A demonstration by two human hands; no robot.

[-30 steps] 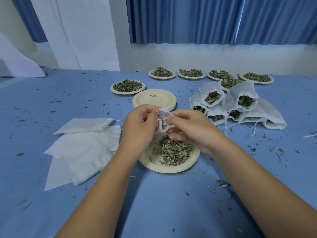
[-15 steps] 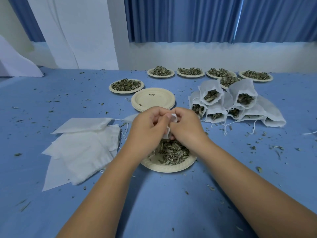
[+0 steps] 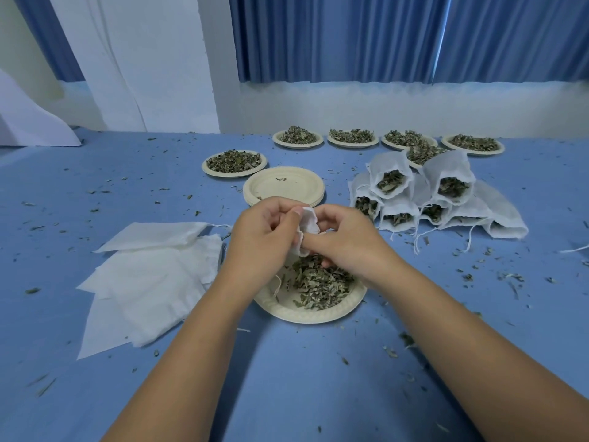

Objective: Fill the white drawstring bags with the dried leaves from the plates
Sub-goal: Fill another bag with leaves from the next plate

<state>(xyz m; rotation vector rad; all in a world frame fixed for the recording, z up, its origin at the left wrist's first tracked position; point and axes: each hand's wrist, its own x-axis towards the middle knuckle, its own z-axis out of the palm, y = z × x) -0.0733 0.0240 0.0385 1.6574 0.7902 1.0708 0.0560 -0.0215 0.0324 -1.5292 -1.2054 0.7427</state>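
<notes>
My left hand point(image 3: 264, 237) and my right hand point(image 3: 345, 240) both pinch a small white drawstring bag point(image 3: 308, 222) between them, held just above a paper plate point(image 3: 318, 311) of dried leaves point(image 3: 318, 280). Most of the bag is hidden by my fingers; its string hangs down onto the plate. A stack of flat empty bags point(image 3: 149, 279) lies to the left. Several filled bags point(image 3: 424, 193) lean in a pile at the right.
A stack of empty plates point(image 3: 283, 186) sits behind my hands. Several plates of leaves stand farther back, one at the left point(image 3: 234, 162) and a row point(image 3: 353, 138) near the wall. Leaf crumbs litter the blue tablecloth point(image 3: 318, 378).
My hands came together over the plate and now bunch the bag between them; one second ago its mouth was held open. The view has shifted slightly.
</notes>
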